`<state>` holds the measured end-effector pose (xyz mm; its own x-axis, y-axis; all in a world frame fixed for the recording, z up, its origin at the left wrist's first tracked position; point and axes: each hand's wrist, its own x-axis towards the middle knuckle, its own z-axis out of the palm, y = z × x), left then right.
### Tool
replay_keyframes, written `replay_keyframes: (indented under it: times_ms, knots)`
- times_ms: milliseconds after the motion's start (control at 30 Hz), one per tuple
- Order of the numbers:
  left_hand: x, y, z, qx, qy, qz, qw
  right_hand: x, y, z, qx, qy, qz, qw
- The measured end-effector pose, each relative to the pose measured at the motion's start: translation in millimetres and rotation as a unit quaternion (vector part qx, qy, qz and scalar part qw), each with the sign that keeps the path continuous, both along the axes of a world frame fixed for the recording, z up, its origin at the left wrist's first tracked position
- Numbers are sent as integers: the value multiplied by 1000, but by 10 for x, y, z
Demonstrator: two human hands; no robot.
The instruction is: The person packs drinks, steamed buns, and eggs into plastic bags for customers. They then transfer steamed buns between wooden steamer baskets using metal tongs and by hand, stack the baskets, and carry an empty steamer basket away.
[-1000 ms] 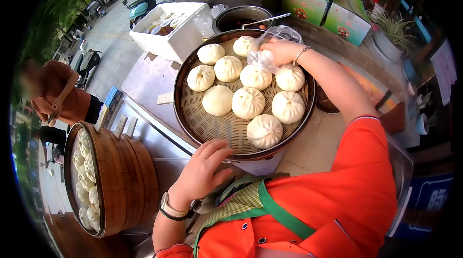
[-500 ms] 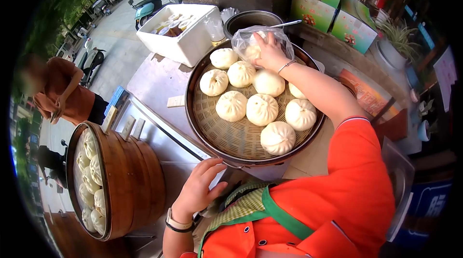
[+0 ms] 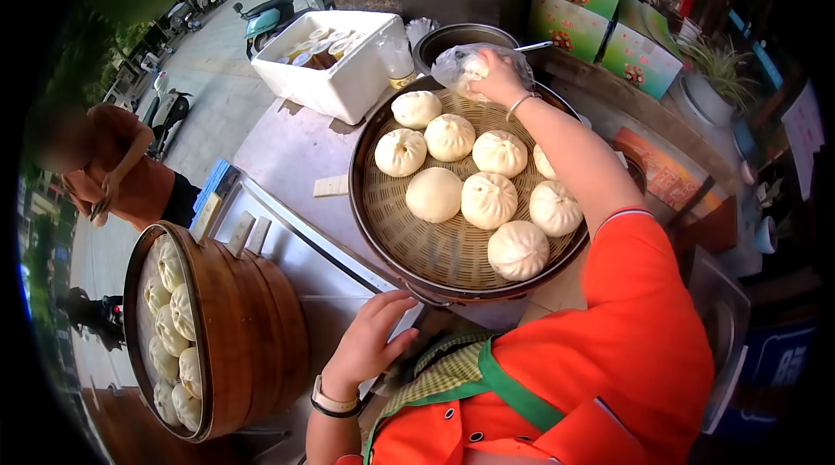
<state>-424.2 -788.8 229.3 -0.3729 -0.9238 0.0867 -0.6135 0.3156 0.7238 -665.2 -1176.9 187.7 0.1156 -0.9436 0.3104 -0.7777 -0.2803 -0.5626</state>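
My right hand [image 3: 494, 78] is closed around a clear plastic bag [image 3: 452, 65] at the far side of a round steamer tray [image 3: 409, 243]. Something pale, like a bun, shows through the plastic; the fingers partly cover it. Below the bag, several white steamed buns [image 3: 489, 200] lie apart or close together on the woven tray, most with pleated tops. My right forearm partly hides one bun [image 3: 544, 162]. Near the tray's front left edge, my left hand [image 3: 370, 339] hovers with fingers stretched out, holding nothing.
A stack of bamboo steamers [image 3: 243, 334] with several buns stands at left. Behind the tray are a white foam box [image 3: 335, 86] of lidded cups, and a dark metal pot [image 3: 465, 33] with a spoon handle. Green cartons [image 3: 574, 26] are stacked beyond. A person [image 3: 130, 165] stands at far left.
My right hand and the bag have moved slightly away toward the pot, uncovering more of the tray's far part. The view has shifted a little; my left hand stays open near the tray edge.
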Motion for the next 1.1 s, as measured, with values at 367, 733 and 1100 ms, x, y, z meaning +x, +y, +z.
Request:
replay_keyframes:
  times_ms: [367,733,1100]
  knots:
    - [-43,-202,-42,146,308,47,939,-386,1132,870,409,-689,341,491]
    - [-194,388,-376,189,802,89,559,446,3207,404,526,-529,389,541]
    - [1074,2315,-291,-112,636,438,626,2328,4686,-621,759,-440,413,247]
